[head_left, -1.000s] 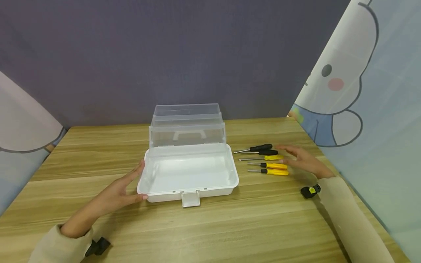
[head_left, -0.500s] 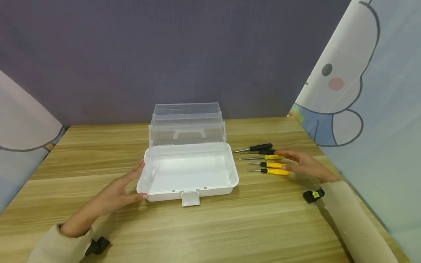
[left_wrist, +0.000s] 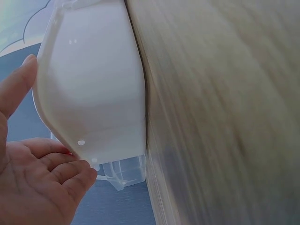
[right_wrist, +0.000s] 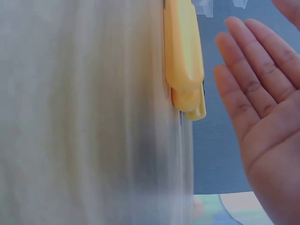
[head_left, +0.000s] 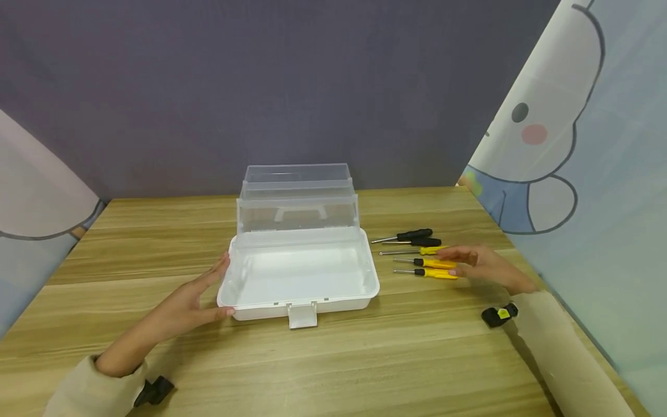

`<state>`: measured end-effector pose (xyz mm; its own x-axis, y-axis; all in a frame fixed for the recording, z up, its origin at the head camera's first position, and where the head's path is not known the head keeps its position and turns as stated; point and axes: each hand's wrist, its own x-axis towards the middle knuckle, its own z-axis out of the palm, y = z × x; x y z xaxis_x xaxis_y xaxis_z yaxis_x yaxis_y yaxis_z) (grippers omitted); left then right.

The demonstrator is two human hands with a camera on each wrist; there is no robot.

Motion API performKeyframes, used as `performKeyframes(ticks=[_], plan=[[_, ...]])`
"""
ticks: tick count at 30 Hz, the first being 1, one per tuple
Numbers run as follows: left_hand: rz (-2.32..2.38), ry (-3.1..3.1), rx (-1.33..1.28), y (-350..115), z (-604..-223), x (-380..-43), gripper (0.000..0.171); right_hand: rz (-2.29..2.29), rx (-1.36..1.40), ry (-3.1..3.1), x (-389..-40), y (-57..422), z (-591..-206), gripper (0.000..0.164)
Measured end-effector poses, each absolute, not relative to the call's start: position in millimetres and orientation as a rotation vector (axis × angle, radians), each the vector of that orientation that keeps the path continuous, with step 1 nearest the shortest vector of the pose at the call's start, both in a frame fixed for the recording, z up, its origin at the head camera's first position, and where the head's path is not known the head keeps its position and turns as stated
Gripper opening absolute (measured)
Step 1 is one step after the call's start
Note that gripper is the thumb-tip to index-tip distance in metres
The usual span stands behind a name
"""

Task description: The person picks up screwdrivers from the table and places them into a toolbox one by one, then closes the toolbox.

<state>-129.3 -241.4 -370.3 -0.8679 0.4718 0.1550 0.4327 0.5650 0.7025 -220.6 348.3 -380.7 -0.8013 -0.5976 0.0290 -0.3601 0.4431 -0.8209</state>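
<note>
A white plastic box (head_left: 260, 313) has its clear lid (head_left: 333, 217) raised at the back. My left hand (head_left: 184, 310) touches its left end, thumb at the front corner and fingers at the rim; the left wrist view shows the thumb (left_wrist: 22, 84) on one rim corner. On the right lie two black-handled screwdrivers (head_left: 416, 234) and three yellow-handled screwdrivers (head_left: 435, 263). Above the yellow handles hovers my right hand (head_left: 484, 267), thumb and fingers apart. In the right wrist view its fingers (right_wrist: 251, 79) are extended beside a yellow handle (right_wrist: 184, 47), apart from it.
The wooden table (head_left: 333, 365) ends at a dark backdrop (head_left: 333, 87), with a printed curtain (head_left: 609, 231) along its right side. A latch flap (head_left: 302, 316) sticks out from the box's front. Each sleeve carries a black wrist camera (head_left: 154, 391).
My right hand has shifted from beside the black handles toward the front, over the yellow screwdriver handles. The left hand and the box stay where they were.
</note>
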Motion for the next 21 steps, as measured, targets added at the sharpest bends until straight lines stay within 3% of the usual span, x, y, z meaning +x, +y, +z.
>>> performKeyframes(ticks=[9, 21], plan=[[1.22, 2.728, 0.791, -241.1, -370.2, -129.0, 0.091, -1.384, -0.956, 2.222, -219.9, 346.3, -385.5, 0.037], [1.181, 2.753, 0.777, -241.3, -369.6, -128.7, 0.09, -1.337, -0.771, 2.332, -218.6, 347.9, -388.9, 0.035]])
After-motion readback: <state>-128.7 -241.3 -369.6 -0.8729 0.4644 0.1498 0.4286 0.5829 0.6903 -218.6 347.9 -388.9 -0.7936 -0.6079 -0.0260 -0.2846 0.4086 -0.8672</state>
